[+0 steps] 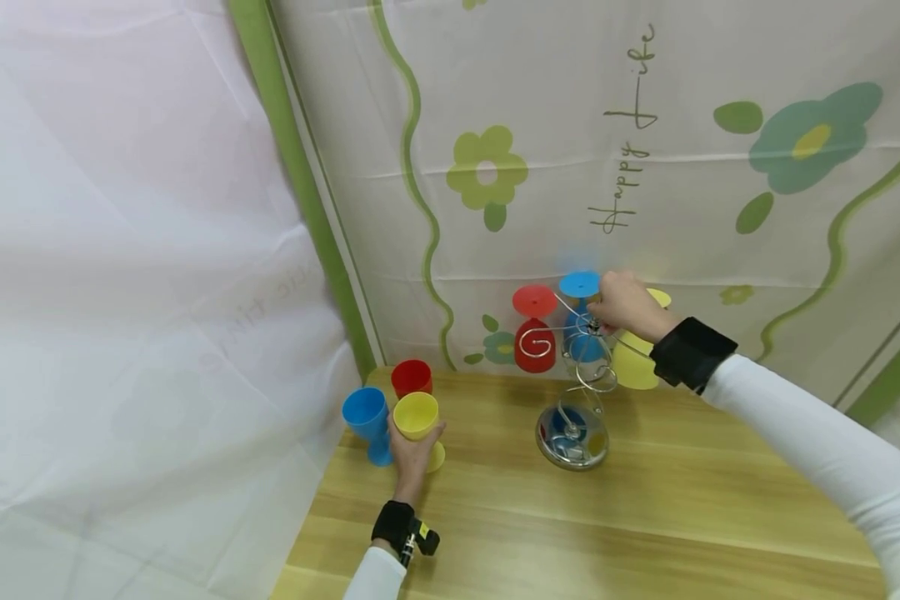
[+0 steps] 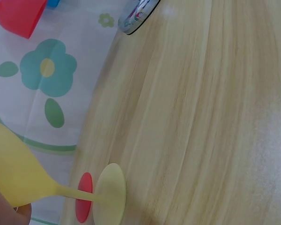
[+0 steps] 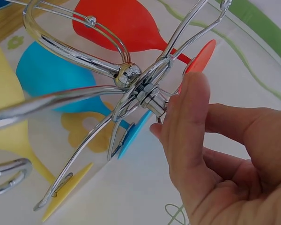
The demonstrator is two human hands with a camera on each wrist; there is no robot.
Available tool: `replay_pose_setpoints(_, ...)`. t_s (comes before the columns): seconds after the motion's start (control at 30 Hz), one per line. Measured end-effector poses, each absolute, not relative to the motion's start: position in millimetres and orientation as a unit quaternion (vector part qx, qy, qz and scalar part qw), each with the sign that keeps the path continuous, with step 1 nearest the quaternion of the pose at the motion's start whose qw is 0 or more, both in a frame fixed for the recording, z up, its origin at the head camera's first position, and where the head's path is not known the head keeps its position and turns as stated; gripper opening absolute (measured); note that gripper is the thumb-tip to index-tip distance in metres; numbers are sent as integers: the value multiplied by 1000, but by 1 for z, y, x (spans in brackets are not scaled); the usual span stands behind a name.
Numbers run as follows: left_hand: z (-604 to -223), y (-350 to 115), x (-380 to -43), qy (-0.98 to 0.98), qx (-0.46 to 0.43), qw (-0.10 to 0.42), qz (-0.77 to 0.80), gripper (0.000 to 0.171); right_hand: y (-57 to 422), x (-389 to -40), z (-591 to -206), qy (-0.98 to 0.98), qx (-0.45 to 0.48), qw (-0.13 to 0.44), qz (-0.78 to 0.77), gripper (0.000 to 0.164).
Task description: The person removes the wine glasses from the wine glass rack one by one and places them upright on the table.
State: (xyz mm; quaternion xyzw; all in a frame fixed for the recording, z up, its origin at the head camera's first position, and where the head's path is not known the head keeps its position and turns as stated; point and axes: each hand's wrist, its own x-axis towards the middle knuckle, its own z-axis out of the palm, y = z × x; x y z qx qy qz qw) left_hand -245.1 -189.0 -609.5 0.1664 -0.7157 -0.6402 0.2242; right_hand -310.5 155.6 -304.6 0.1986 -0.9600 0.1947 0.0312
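Note:
My left hand [image 1: 409, 457] grips a yellow plastic goblet [image 1: 417, 415] at the table's back left corner, fingers around it below the rim. Beside it stand a blue goblet [image 1: 365, 410] and a red goblet [image 1: 412, 377], both upright. My right hand [image 1: 633, 308] is at the top of a chrome wire goblet rack [image 1: 572, 454], its fingertips pinching the threaded hub end [image 3: 152, 99]. Upside down on the rack's arms hang a red goblet [image 1: 535, 348], a blue goblet [image 1: 579, 285] and a yellow goblet [image 1: 635, 367], feet uppermost.
The wooden table [image 1: 495, 517] carries the rack's round mirrored base near its back edge. A white cloth [image 1: 540, 167] printed with flowers hangs close behind the rack. Another white cloth [image 1: 135, 333] hangs along the left side.

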Motion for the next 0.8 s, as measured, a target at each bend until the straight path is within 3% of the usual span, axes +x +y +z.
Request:
replay_pose_setpoints(0.4, -610, -189, -242, -717, 160, 222, -642, 96, 159, -309, -303, -952, 183, 14, 245, 39)
replay_pose_setpoints(0.6, -607, -191, -240, -716, 162, 216, -643, 96, 163, -310, -304, -949, 179, 36, 257, 31)
replay_pose_setpoints(0.8, -608, -191, -239, -720, 164, 209, -641, 97, 164, -309, -303, -952, 181, 49, 241, 33)
